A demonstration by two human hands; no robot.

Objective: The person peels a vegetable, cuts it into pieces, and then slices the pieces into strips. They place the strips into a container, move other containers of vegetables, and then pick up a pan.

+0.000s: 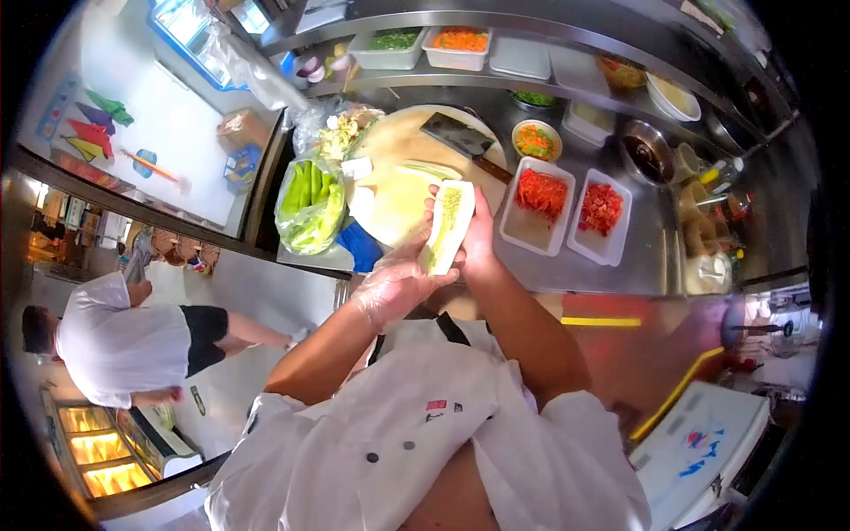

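Note:
A pale halved vegetable (pixel 448 226) with a seedy yellow-green inner face is held between my two hands, cut face up. My left hand (pixel 398 281), in a clear plastic glove, is wrapped round its lower left side. My right hand (pixel 479 232) grips its right side. Beneath and beyond them lies a round cutting board (pixel 398 190) with another pale green piece (pixel 431 170) on it. A cleaver (pixel 458 134) rests at the board's upper right, its handle pointing right.
Left of the board are a bag of green vegetables (pixel 310 208), a blue cloth (pixel 359 246) and a heap of trimmings (pixel 347 133). To the right stand trays of red strips (pixel 540 195) and red pieces (pixel 601 209). A person (pixel 124 341) bends at far left.

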